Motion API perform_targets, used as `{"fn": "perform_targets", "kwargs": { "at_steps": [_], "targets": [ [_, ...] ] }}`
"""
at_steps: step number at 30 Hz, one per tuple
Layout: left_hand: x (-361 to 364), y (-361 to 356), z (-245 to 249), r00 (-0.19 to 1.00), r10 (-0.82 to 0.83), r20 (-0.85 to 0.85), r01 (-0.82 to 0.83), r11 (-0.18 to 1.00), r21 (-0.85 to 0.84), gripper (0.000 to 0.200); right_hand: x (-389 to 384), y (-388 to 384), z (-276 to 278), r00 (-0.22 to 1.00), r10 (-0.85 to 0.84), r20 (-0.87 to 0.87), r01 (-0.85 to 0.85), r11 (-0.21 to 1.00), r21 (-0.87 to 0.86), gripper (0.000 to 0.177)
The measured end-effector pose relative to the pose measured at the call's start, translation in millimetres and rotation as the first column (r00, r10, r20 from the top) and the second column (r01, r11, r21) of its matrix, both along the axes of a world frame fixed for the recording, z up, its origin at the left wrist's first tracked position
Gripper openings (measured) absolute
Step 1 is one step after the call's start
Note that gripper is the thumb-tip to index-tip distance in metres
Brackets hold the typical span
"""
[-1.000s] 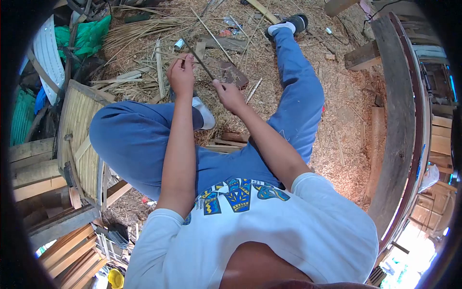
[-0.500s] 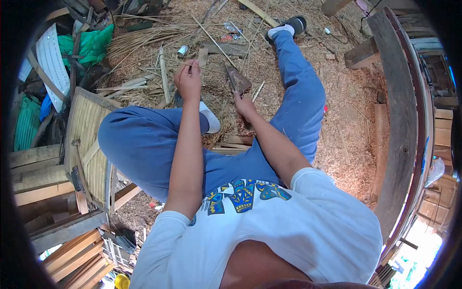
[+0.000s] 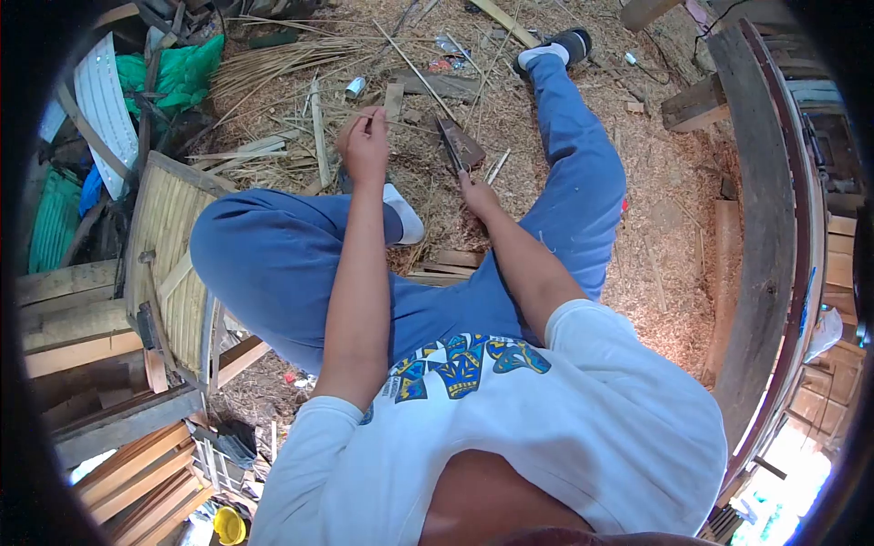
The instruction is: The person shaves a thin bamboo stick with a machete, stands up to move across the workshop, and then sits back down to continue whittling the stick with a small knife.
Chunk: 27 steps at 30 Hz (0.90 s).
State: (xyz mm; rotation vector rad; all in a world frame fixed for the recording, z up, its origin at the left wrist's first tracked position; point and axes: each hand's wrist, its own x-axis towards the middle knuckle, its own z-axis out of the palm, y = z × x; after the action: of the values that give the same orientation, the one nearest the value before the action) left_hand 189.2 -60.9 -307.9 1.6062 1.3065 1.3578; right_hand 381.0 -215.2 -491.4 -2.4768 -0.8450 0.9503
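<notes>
My left hand (image 3: 366,146) is closed, fingers pinched together, in front of my bent left leg. A thin pale strip appears to run from its fingers toward the right, though it is too fine to follow clearly. My right hand (image 3: 480,197) is wrapped round the handle of a knife (image 3: 450,146), its long dark blade pointing away from me. Just beyond the blade, a flat brown block (image 3: 467,147) lies on the ground. A slim light stick (image 3: 497,166) rests to the right of it.
Wood shavings (image 3: 660,214) cover the ground. A heap of long thin strips (image 3: 273,71) lies at the upper left, near a can (image 3: 355,87) and green sheeting (image 3: 187,77). A hammer (image 3: 150,282) leans by a slatted panel (image 3: 168,223). A thick beam (image 3: 756,209) stands right.
The view has shifted slightly, moving the scene a little right. My right hand still grips the knife, whose blade now lies closer over the brown block. The left hand stays closed.
</notes>
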Motion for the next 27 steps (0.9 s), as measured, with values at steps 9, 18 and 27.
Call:
{"fn": "perform_targets", "kwargs": {
  "at_steps": [9, 18, 27],
  "targets": [
    [5.3, 4.3, 8.4, 0.994, -0.078, 0.078, 0.082, 0.995, -0.049, 0.018, -41.5, 39.3, 133.3, 0.956, 0.273, -0.109, -0.224, 0.916, 0.331, 0.073],
    [-0.9, 0.6, 0.2, 0.962, -0.012, 0.274, 0.055, 0.987, -0.149, 0.016, -18.9, 9.9, 2.7, 0.999, 0.047, -0.014, -0.045, 0.992, 0.118, 0.076],
    [7.8, 3.6, 0.6, 0.993, -0.089, 0.075, 0.090, 0.996, -0.014, 0.017, -37.1, 25.3, 61.3, 0.985, 0.074, -0.154, -0.039, 0.976, 0.215, 0.075]
  ]
}}
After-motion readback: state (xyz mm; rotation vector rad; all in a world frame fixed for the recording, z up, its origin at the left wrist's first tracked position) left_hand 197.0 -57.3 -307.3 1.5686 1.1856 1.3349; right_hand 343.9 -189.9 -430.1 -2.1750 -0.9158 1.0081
